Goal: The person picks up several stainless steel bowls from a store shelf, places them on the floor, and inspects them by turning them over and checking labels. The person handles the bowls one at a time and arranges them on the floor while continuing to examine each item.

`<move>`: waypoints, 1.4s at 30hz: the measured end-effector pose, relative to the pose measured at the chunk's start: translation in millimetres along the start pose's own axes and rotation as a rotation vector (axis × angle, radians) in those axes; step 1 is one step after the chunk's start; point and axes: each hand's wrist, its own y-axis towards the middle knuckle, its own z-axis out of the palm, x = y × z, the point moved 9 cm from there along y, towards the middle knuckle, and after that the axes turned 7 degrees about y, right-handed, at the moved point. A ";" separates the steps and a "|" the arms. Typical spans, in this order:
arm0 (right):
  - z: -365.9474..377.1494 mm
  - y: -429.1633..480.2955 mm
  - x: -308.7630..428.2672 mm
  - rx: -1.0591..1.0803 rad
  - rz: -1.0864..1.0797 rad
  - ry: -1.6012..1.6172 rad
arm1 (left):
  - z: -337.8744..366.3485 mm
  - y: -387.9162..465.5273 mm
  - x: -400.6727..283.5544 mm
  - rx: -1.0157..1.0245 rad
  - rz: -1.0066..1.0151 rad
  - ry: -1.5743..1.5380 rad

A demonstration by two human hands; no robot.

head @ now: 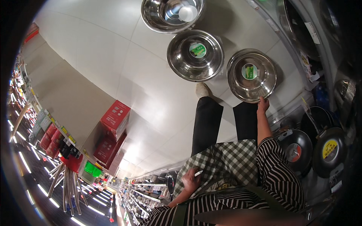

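Observation:
My right hand (263,104) grips the near rim of a stainless steel basin (251,88), which bears a round green label inside. My left hand (191,180) is closed around a white pen (198,173) in front of the checked apron (237,155). A second steel basin (181,66) with a similar label stands on the floor left of the held one, just beyond my shoe. Farther off, a larger steel basin (152,19) holds a small white round item (187,13).
Woks with labels, one black with a yellow sticker (330,149), stand on the shelving at the right. Red cartons (115,114) stand on the floor at the left, near a display with wooden-looking handles (68,186). A stocked shelf (150,185) runs along the bottom.

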 end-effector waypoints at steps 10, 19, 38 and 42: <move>2.7 -45.2 35.4 0.106 0.115 -0.076 | 4.2 -1.2 1.2 0.021 -0.011 0.002; 2.4 -80.6 63.8 0.316 0.159 -0.018 | 5.8 -1.3 2.4 0.013 -0.016 0.016; 48.8 -271.8 52.7 0.969 0.120 -0.539 | -20.2 66.0 31.1 -0.276 -0.457 -0.841; 60.6 -303.7 55.9 1.054 0.033 -0.557 | -19.2 64.6 49.6 -0.375 -0.502 -0.822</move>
